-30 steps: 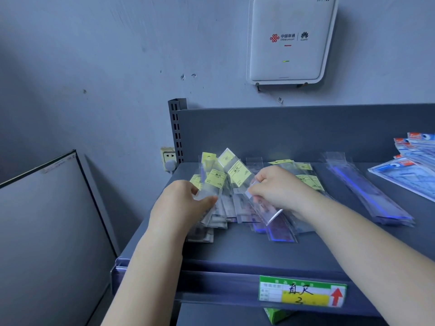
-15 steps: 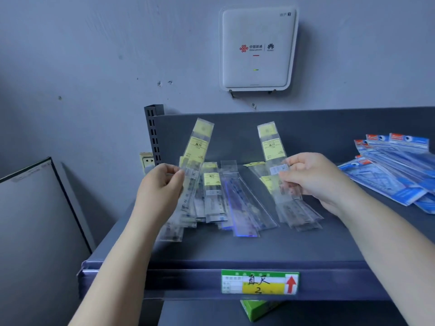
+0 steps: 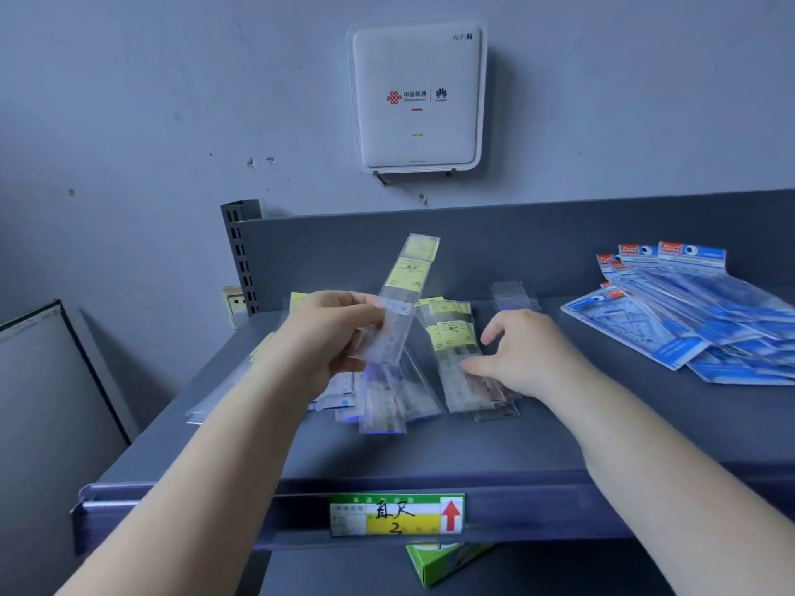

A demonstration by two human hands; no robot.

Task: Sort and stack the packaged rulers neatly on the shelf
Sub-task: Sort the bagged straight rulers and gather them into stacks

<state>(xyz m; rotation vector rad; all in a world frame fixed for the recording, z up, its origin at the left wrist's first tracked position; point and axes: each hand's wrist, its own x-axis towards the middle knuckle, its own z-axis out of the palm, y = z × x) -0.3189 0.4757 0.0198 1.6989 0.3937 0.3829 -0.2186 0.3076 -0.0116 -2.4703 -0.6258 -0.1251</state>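
Several clear-packaged rulers with yellow labels lie on the grey shelf [image 3: 494, 449]. My left hand [image 3: 331, 333] pinches one packaged ruler [image 3: 406, 290] and holds it tilted upward above a loose pile of rulers [image 3: 383, 402]. To the right lies a tidier stack of rulers [image 3: 456, 350]. My right hand [image 3: 522, 359] rests on that stack with its fingers spread and holds nothing.
A fan of blue-packaged ruler sets [image 3: 688, 311] lies at the shelf's right. One clear pack [image 3: 509, 294] sits behind my right hand. A green-yellow price tag [image 3: 395, 514] is on the front lip, a white router [image 3: 415, 96] on the wall, a board [image 3: 47, 402] leans at left.
My right hand has laid its ruler down on the right stack and let go. My left hand still holds a ruler up, now nearer the middle.
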